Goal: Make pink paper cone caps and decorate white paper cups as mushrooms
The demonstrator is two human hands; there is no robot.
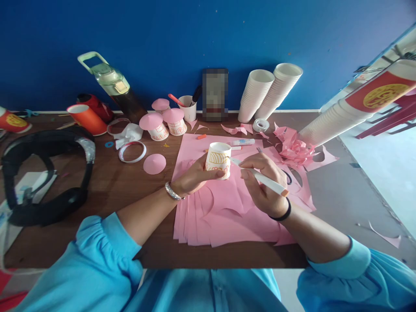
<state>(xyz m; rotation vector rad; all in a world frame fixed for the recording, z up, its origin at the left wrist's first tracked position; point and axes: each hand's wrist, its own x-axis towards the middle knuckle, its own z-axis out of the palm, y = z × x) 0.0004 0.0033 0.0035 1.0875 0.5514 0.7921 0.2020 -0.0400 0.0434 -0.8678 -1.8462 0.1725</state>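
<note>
My left hand point(194, 177) is wrapped round a white paper cup point(219, 159) with its mouth up, thumb across its lower side. Orange and yellow lines, and some red ones, are drawn on the cup's wall. In my right hand point(264, 184) is a white marker pen point(268, 182) with an orange end, its tip at the cup's right side. Scissors partly show behind my right hand, their tips point(259, 150) beyond my fingers. Below both hands lies a stack of pink paper sheets point(195, 225). A glue stick point(243, 142) and an orange marker cap point(201, 137) rest on it.
Small cups with pink cone roofs point(151, 121) and a loose pink cone point(154, 164) lie left. Behind are a pen cup point(189, 110), a phone point(215, 95) and cup stacks point(256, 95). Paper scraps point(294, 145) lie right; a bottle point(113, 86) and black headgear point(47, 173) left.
</note>
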